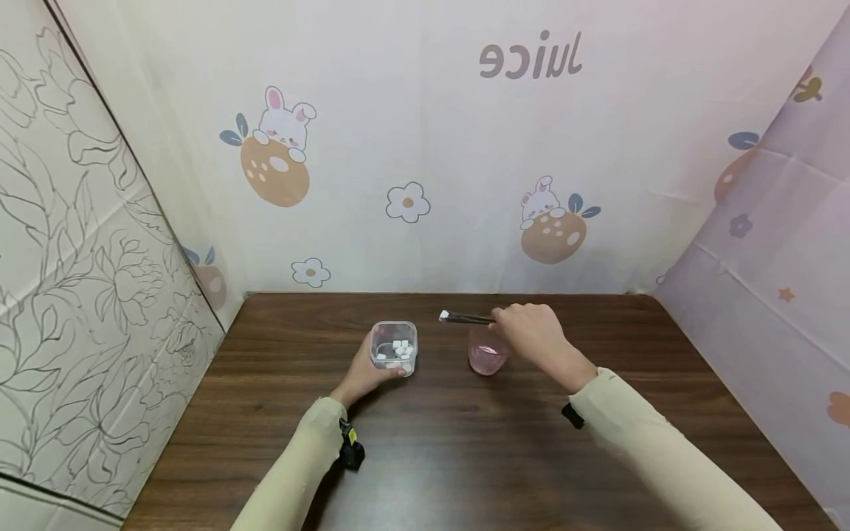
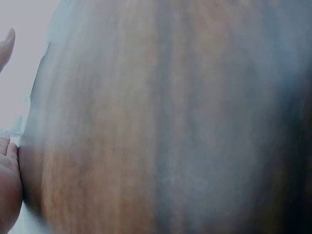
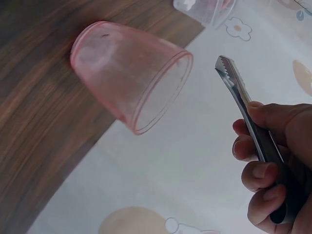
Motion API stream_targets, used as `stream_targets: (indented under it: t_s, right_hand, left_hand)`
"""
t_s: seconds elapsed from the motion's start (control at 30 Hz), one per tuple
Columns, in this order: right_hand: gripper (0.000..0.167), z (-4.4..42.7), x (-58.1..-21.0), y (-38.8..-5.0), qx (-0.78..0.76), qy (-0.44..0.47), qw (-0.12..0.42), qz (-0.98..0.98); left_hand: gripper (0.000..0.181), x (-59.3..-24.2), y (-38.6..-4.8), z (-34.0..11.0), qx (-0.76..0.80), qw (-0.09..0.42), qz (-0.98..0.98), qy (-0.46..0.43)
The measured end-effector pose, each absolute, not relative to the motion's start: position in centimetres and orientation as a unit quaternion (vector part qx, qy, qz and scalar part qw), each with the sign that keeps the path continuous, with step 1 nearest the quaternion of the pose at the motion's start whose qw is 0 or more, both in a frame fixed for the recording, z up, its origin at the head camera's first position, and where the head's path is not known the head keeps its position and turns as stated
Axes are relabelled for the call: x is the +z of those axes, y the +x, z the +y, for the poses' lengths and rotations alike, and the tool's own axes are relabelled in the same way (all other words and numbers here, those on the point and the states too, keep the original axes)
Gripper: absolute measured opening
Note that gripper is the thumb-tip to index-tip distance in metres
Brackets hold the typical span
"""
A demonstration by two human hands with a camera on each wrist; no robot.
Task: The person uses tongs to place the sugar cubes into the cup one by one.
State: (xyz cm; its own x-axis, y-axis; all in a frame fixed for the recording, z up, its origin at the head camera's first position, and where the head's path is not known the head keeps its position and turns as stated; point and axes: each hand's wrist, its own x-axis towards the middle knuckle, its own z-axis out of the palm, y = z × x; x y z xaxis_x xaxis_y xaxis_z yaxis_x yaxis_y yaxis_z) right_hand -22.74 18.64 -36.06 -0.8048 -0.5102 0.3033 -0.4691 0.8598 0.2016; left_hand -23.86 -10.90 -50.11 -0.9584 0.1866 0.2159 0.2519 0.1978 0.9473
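My left hand (image 1: 365, 375) grips a small clear plastic container (image 1: 379, 341) from its left and near sides, the thumb along the front. Several white cubes (image 1: 401, 348) lie inside. My right hand (image 1: 536, 338) holds metal tongs (image 1: 468, 318) level, pointing left; a small white piece (image 1: 443, 316) shows at their tips. Under the tongs and beside the right hand stands a transparent pink cup (image 1: 486, 358), upright and partly hidden. In the right wrist view, the fingers curl round the tongs (image 3: 253, 122), apart from the cup (image 3: 129, 73). Only part of the left hand (image 2: 9, 187) enters the left wrist view.
A dark wooden table (image 1: 425, 450) carries everything. Behind it hangs a pale printed cloth (image 1: 425, 133) with rabbits and flowers; similar cloths cover the left and right sides. Dark devices (image 1: 352, 446) are strapped to the wrists.
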Motion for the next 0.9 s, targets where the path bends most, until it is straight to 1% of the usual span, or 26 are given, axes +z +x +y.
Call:
stream_targets:
  t_s: [0.1, 0.27, 0.53, 0.63, 0.8, 0.9]
  right_hand:
    - [0.033, 19.4, -36.2, -22.6, -0.062, 0.256, 0.179, -0.948]
    - [0.031, 20.5, -36.2, -22.4, -0.052, 0.246, 0.169, -0.953]
    - [0.024, 22.4, -35.5, -22.0, -0.041, 0.226, 0.173, -0.958]
    - [0.022, 23.1, -35.5, -21.7, -0.042, 0.219, 0.166, -0.961]
    - [0.021, 24.0, -35.8, -21.1, -0.047, 0.208, 0.143, -0.967]
    - [0.021, 24.4, -36.1, -20.7, -0.044, 0.205, 0.140, -0.968]
  left_hand:
    - [0.098, -50.2, -23.9, -10.9, -0.619, 0.028, -0.772, -0.145]
    - [0.098, -50.3, -23.9, -10.9, -0.622, 0.028, -0.769, -0.147]
    - [0.098, -50.1, -23.8, -10.8, -0.616, 0.023, -0.774, -0.142]
    - [0.099, -50.4, -24.0, -10.8, -0.618, 0.028, -0.772, -0.145]
    - [0.102, -52.4, -25.1, -10.9, -0.613, 0.042, -0.777, -0.140]
    - [0.104, -53.7, -25.8, -11.0, -0.606, 0.040, -0.785, -0.128]
